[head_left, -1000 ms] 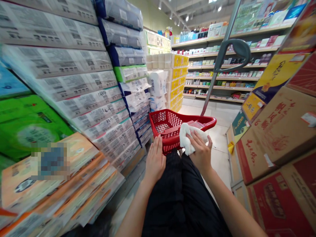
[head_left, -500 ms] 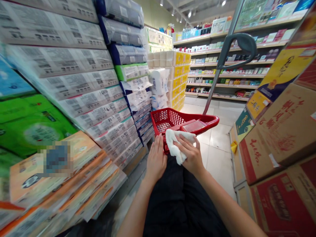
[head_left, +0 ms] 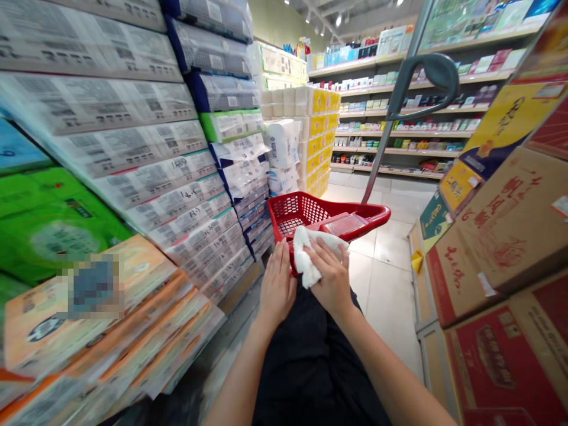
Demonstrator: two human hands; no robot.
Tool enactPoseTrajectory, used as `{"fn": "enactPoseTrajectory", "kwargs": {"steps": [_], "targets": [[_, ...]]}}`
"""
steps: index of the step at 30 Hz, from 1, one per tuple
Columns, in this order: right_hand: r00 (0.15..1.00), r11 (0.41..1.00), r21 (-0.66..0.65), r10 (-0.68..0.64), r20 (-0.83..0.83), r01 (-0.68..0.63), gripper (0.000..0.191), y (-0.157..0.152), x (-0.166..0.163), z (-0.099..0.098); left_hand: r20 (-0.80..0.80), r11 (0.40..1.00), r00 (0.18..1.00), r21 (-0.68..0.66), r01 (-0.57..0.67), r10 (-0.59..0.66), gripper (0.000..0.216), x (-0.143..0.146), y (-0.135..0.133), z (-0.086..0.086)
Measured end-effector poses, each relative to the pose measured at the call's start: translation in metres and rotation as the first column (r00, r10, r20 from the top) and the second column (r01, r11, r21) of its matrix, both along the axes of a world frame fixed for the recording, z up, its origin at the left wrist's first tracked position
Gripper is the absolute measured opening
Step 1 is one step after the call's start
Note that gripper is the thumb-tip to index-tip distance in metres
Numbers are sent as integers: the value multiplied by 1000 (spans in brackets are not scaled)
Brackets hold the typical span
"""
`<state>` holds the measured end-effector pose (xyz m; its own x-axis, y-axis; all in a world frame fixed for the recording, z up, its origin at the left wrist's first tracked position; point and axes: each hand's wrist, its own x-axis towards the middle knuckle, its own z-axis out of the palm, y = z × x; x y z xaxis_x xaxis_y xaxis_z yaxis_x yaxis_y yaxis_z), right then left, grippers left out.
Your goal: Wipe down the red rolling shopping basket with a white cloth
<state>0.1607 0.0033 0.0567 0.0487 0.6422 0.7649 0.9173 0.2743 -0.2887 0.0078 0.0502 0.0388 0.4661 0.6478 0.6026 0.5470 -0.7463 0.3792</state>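
A red plastic shopping basket (head_left: 310,213) stands on the aisle floor in front of me, with a grey pull handle (head_left: 421,83) rising up to the right. My right hand (head_left: 331,278) presses a white cloth (head_left: 306,254) against the basket's near wall, fingers closed over it. Beside it, my left hand (head_left: 277,287) rests flat on the basket's near left corner, fingers straight and together, holding nothing. My dark trousers fill the lower middle.
Stacked packs of tissue and paper rolls (head_left: 155,165) line the left side. Cardboard boxes (head_left: 501,236) are piled on the right. The pale tiled floor (head_left: 390,278) runs ahead to shelves of goods (head_left: 399,112) at the back.
My right hand has slid the white cloth leftward along the basket's near rim, from the right side toward the left corner. The left hand has stayed on the basket.
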Motion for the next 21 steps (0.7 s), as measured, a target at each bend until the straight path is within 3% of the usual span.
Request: {"fn": "enactPoseTrajectory", "kwargs": {"steps": [3, 6, 15, 18, 21], "targets": [[996, 996, -17, 85, 9, -85, 43, 1, -16, 1, -11, 1000, 1000, 19, -3, 3, 71, -1, 1, -1], [995, 996, -10, 92, 44, -92, 40, -1, -4, 0, -11, 1000, 1000, -6, 2, -2, 72, -1, 1, 0], [985, 989, 22, -145, 91, 143, 37, -5, 76, -1, 18, 1000, 1000, -22, -9, 9, 85, 4, -1, -1], [977, 977, 3, -212, 35, 212, 41, -6, 67, 0, 22, 1000, 1000, -14, -8, 8, 84, 3, -1, 0], [984, 984, -4, -180, 0, 180, 42, -5, 32, 0, 12, 1000, 1000, -10, -2, 2, 82, 2, 0, 0]]}}
